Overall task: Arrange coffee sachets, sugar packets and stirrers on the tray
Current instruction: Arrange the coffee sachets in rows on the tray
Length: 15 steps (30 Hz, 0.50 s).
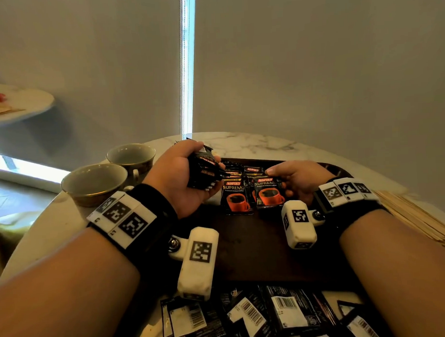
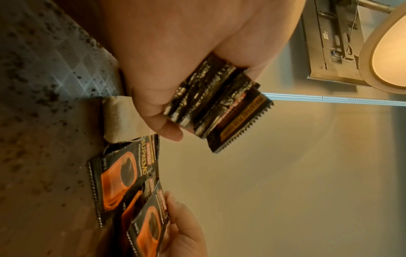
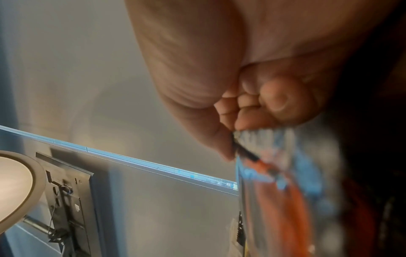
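Our left hand grips a stack of sachets above the tray's far left corner; our right hand pinches one sachet laid in the far row. Risk: loosening the left grip fans the slick stack out, scattering that row.

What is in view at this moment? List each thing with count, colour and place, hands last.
Tray: one, dark brown, on the table in front of the person.
Laid-out coffee sachets: several, black with orange cups, overlapping in rows at the tray's far end; exact count unclear.
Loose sachets: many, black with white barcode labels, face down at the near edge.
Cups: two, pale with dark gold-trimmed outsides, left of the tray.
Stirrers: a pile, light wood, right of the tray.
Table: one, white marble.
Side table: one, pale, far left, carrying red and tan items.
Left hand: grips a stack of sachets.
Right hand: pinches the front sachet.
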Motion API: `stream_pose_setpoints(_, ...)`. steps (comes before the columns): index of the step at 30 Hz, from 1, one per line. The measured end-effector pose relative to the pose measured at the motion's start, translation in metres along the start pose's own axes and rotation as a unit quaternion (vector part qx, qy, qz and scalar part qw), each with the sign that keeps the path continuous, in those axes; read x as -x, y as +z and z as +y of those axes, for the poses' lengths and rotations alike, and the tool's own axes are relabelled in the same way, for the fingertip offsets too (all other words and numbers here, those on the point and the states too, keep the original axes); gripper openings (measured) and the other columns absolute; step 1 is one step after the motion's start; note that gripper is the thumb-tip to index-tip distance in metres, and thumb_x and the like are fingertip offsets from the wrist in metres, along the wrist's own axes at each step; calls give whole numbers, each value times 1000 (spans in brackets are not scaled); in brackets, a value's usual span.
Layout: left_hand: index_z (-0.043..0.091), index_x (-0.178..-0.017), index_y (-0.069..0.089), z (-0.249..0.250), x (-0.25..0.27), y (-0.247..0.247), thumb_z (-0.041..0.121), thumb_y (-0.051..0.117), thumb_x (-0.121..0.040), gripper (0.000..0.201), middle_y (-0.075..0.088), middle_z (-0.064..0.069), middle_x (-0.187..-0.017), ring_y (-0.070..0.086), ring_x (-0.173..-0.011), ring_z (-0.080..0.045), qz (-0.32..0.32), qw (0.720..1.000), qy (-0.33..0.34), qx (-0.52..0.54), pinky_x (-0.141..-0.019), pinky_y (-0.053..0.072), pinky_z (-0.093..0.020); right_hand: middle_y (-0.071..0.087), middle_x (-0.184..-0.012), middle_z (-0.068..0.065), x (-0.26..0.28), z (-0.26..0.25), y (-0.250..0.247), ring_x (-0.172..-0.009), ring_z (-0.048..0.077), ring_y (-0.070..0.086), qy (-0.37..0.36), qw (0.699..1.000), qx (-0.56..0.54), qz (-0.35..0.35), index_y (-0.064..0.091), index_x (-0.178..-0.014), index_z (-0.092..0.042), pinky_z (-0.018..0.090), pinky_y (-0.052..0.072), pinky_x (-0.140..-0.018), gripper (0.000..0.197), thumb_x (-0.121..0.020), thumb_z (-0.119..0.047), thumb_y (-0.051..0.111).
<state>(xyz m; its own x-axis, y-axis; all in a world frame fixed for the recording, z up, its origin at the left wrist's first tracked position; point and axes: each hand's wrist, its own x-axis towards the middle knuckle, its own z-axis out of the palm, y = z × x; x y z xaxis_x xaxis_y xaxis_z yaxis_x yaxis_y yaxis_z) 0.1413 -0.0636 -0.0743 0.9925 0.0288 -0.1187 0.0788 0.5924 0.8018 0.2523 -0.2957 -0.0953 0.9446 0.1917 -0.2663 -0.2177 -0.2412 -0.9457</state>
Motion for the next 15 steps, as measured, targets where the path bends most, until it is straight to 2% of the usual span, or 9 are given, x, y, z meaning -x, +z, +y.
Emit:
stream_pose_setpoints(3, 9, -117, 57, 0, 0, 0, 28, 50, -100, 27, 66, -9, -90, 66, -78, -22, 1, 1000, 0, 0, -74, 53, -36, 56, -65, 7, -2, 2, -1, -45, 13, 41, -6, 1000, -1, -10, 66, -98, -1, 23, 35, -37, 18, -88, -16, 67)
stream_pose_setpoints(6, 9, -118, 58, -1, 0, -1, 28, 51, -99, 27, 67, -9, -92, 67, -78, -22, 4, 1000, -2, 0, -74, 54, -37, 60, -74, 8, -3, 2, 0, -52, 13, 45, -27, 1000, 13, 7, 70, -96, -4, 22, 35, -38, 13, -87, -14, 71)
stream_pose_setpoints(10, 10, -116, 57, -1, 0, 0, 28, 51, -99, 25, 66, -9, -92, 67, -77, -21, -1, 1000, -7, 2, -74, 54, -36, 65, -82, 12, -5, 1, 0, -54, 14, 49, -36, 998, 45, 26, 73, -94, -9, 24, 36, -42, 11, -85, -15, 76)
stream_pose_setpoints(15, 10, -115, 57, -1, 0, -1, 28, 50, -99, 25, 66, -8, -91, 67, -76, -21, -5, 1000, -9, 4, -72, 55, -36, 64, -81, 14, -6, 2, 1, -51, 13, 47, -44, 998, 34, 32, 73, -90, -7, 22, 36, -38, 7, -85, -10, 76)
